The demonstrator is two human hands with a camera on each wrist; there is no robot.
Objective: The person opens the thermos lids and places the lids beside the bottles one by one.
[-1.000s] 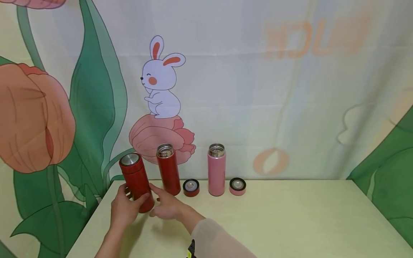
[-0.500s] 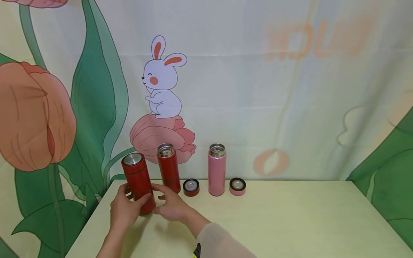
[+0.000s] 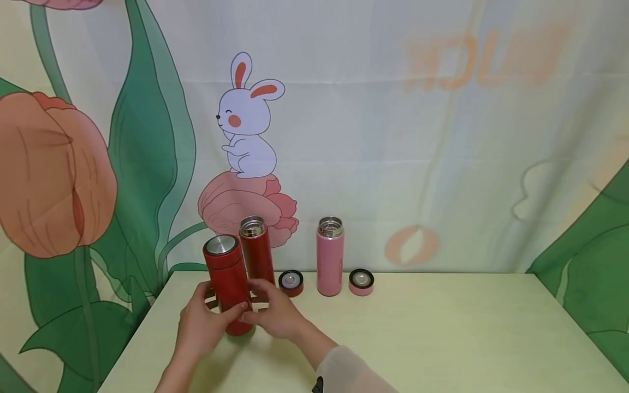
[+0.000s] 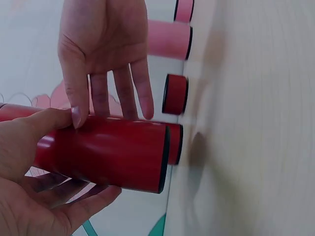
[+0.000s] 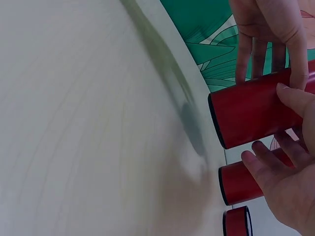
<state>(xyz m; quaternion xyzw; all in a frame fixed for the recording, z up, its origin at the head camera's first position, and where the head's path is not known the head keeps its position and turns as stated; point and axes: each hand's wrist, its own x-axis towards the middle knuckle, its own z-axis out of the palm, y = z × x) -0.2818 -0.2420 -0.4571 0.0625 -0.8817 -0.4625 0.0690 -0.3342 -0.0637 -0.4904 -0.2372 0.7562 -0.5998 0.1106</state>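
Observation:
A capped red thermos bottle (image 3: 229,284) with a steel-topped lid leans slightly left in front of the other bottles. My left hand (image 3: 203,322) grips its lower half, thumb across the front. From the right side, my right hand (image 3: 277,314) holds the same bottle, its thumb on the front next to the left thumb and its fingers reaching behind. In the left wrist view, the right thumb (image 4: 77,105) presses on the red wall. The bottle's black base rim (image 5: 216,120) hangs close over the table in the right wrist view.
Behind stands an open red thermos (image 3: 257,254), partly hidden, with its red lid (image 3: 291,283) upside down beside it. Further right are an open pink thermos (image 3: 330,265) and its pink lid (image 3: 361,282). A printed curtain (image 3: 442,136) rises at the table's (image 3: 442,327) back edge.
The capped red bottle has moved right and a little nearer, with the left hand gripping it throughout. The right hand has gone from its right side to holding it with thumb and fingers.

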